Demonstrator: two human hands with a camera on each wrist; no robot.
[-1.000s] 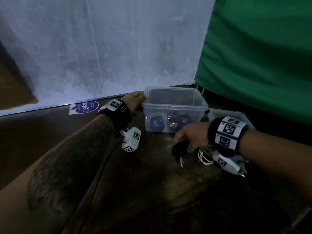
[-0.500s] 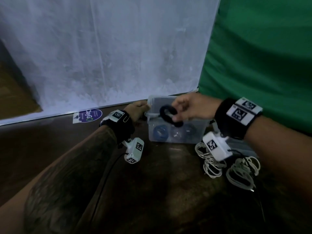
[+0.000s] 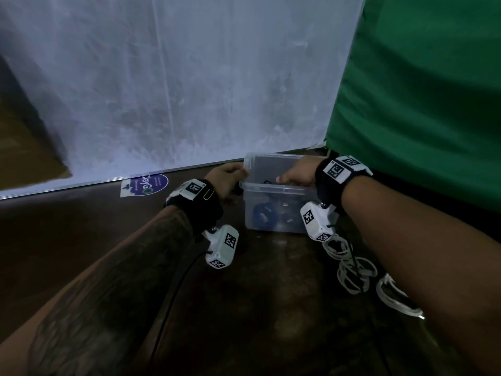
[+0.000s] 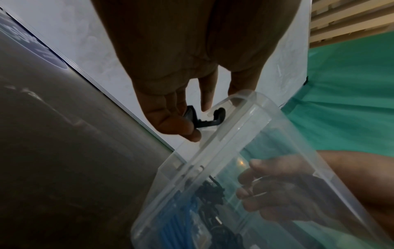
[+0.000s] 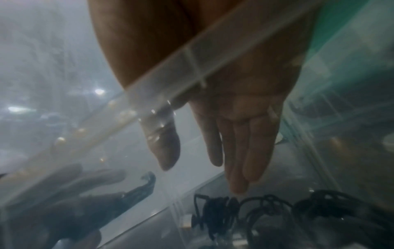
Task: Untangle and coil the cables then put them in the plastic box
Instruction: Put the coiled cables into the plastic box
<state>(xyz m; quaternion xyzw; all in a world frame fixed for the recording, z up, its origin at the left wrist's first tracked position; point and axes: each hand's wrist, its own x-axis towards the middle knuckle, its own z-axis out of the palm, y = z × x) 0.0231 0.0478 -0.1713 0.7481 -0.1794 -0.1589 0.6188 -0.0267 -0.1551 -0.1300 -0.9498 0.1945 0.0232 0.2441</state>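
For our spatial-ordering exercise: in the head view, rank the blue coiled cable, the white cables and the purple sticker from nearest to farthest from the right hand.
1. blue coiled cable, inside the box, below the right hand
2. white cables, on the table, lower right
3. purple sticker, far left by the wall

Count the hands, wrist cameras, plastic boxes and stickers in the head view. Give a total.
hands: 2, left hand and right hand
wrist cameras: 2, left wrist camera and right wrist camera
plastic box: 1
sticker: 1
total: 6
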